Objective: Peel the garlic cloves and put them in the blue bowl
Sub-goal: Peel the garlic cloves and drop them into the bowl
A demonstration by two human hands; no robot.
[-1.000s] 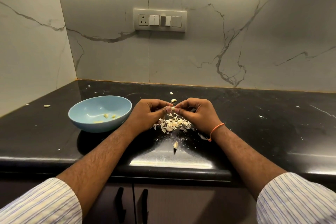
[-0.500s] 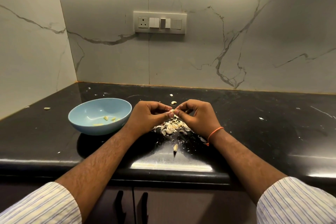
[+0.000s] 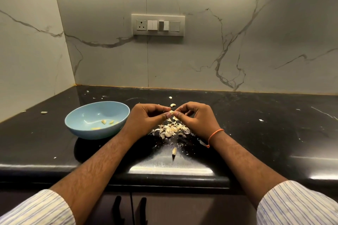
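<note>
- Over the last second very little has shifted: my left hand and right hand stay met at the fingertips in the middle of the frame, and the clove is still pinched between them, as it was a second ago.
- The view has dipped slightly, so the bowl and my hands sit a touch lower in the frame than before; nothing on the counter has moved.
- I take that to mean I am still working the skin off this one clove, and it is not yet ready to drop.
- Both hands are curled, thumbs and forefingers nipping the clove from either side; the other fingers are tucked in and hold nothing.
- The clove shows only as a small pale scrap between my fingertips; I cannot tell how much skin is left on it.
- Just below my hands lies the heap of skins, white and papery, with some unpeeled pieces mixed in.
- One lone clove lies lower, near the counter's front edge, and another just above my fingertips.
- The blue bowl sits left of centre, beside my left wrist, with a few yellowish peeled cloves in its bottom.
</note>
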